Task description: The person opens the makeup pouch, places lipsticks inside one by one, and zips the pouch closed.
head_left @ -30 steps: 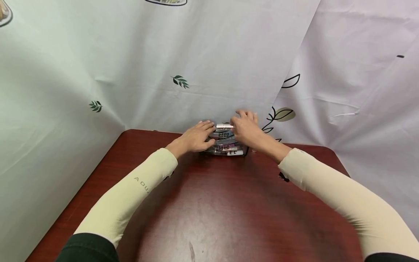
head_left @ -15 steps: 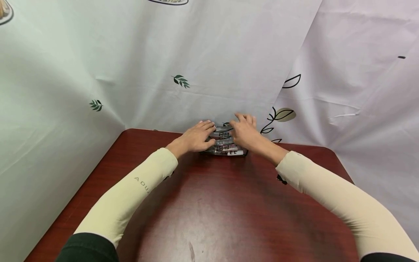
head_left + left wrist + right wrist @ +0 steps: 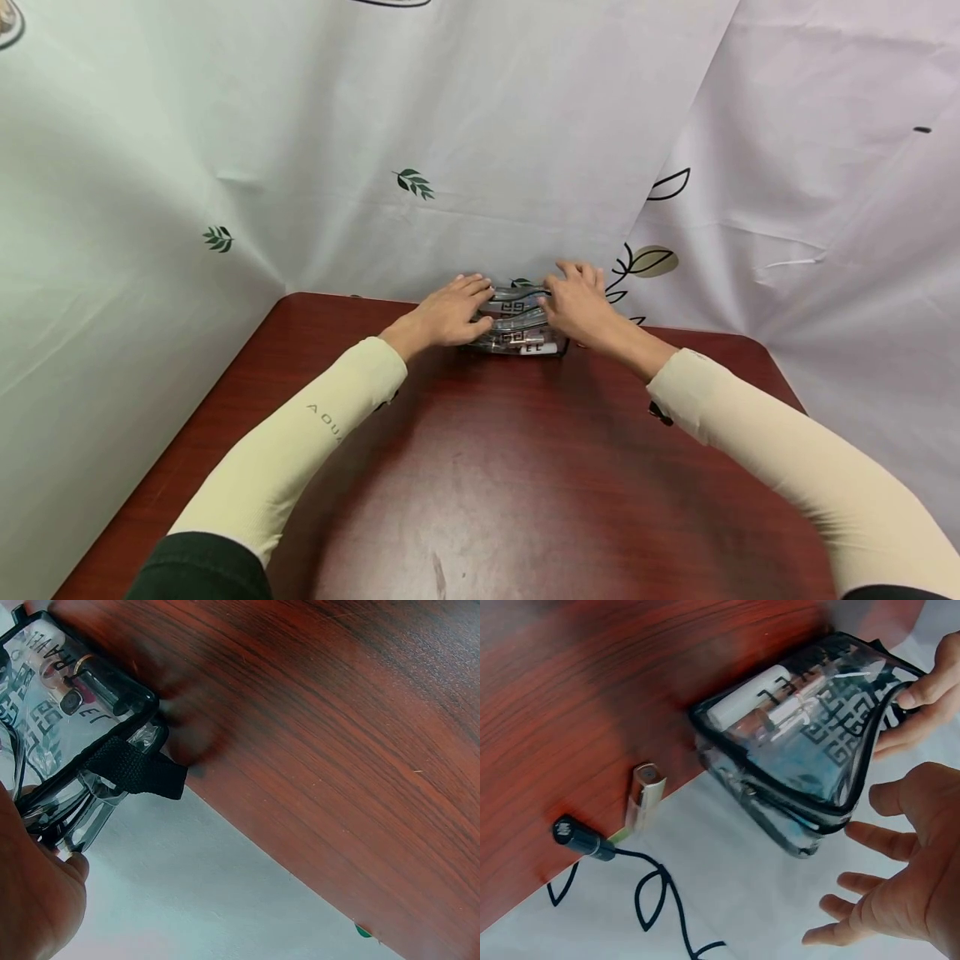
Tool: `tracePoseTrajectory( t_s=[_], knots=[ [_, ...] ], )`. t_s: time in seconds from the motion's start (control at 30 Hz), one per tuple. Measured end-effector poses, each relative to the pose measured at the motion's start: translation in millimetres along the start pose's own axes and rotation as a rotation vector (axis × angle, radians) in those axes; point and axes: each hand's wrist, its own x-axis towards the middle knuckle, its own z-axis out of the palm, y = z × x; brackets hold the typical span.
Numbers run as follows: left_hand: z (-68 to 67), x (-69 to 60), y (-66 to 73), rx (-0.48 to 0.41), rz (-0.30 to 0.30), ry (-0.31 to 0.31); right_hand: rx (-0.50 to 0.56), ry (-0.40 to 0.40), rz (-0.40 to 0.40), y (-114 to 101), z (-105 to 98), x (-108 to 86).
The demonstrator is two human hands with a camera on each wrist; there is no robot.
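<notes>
A clear makeup pouch (image 3: 513, 321) with black trim and dark printed lettering stands at the table's far edge. My left hand (image 3: 450, 312) holds its rim from the left; the right wrist view shows the thumb (image 3: 907, 699) on the black edge with fingers behind. Through the plastic I see a white tube (image 3: 748, 697) and several other cosmetics. Spread fingers mark my right hand (image 3: 581, 308), which holds nothing. Its index finger (image 3: 881, 838) reaches the pouch's near corner; whether it touches, I cannot tell. A black strap (image 3: 135, 769) sticks out from the pouch's side.
Beside the pouch, a pinkish-gold lipstick tube (image 3: 645, 795) and a dark-capped tube (image 3: 585, 838) lie near the back edge of the red-brown table (image 3: 480, 467). A white patterned cloth (image 3: 480, 125) hangs right behind the table.
A second ago the right hand held a shiny pinkish tube over the pouch's opening; the tube left its fingers. The right hand then shifted right. The left hand stayed put.
</notes>
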Motion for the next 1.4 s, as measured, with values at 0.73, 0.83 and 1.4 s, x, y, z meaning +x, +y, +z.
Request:
tracePoseTrajectory(
  t_s=[0.73, 0.83, 1.4],
  knots=[
    [-1.3, -1.8, 1.4, 0.000, 0.000, -0.003, 0.026, 0.016, 0.107, 55.0, 2.9, -24.3],
    [-1.9, -2.1, 1.3, 0.002, -0.002, -0.008, 0.018, -0.001, 0.129, 62.1, 6.1, -29.1],
    [-1.5, -3.1, 1.2, 0.005, -0.005, -0.001, 0.005, -0.002, 0.200, 95.8, 35.2, -46.5]
  ],
)
